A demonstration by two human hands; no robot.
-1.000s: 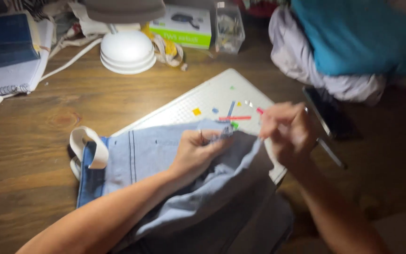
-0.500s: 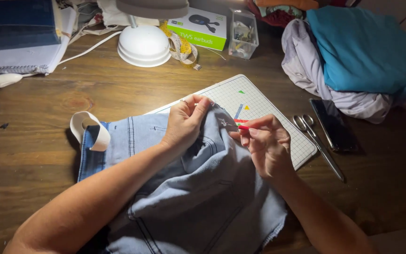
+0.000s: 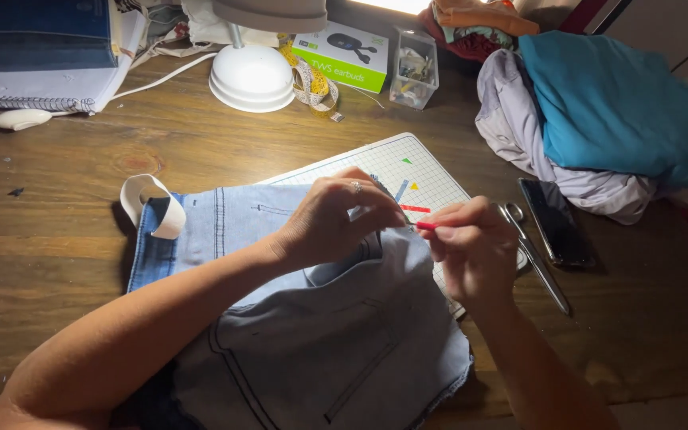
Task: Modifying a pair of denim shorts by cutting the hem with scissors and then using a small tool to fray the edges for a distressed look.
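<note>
Fingers [image 3: 360, 209] of our left hand [image 3: 332, 223] pinch a fold of pale blue denim fabric [image 3: 312, 318], while our right hand [image 3: 471, 247] is clenched around a thin red tool [image 3: 426, 226] whose tip meets the fold just beside the left fingertips. We cannot tell what kind of tool it is.

We work on a dark wooden counter [image 3: 65, 255] lit from the far side by a white lamp base [image 3: 251, 77]. A white gridded cutting mat [image 3: 408, 171] lies under the far right part of the fabric. To the right of our right hand, metal scissors [image 3: 537, 259] and a dark phone [image 3: 556, 221] lie side by side. At the far right sits a heap of teal and grey cloth [image 3: 599, 111]. Near the lamp are a yellow measuring tape [image 3: 312, 84], a green and white box [image 3: 342, 54] and a small clear container [image 3: 414, 68]. A blue notebook [image 3: 41, 48] lies at the far left.

The denim spreads from the middle of the counter toward us, light blue with dark stitched seams, a darker blue edge on its left and a frayed hem at the near right. A loop of white strap [image 3: 151, 205] lies at its far left corner.
</note>
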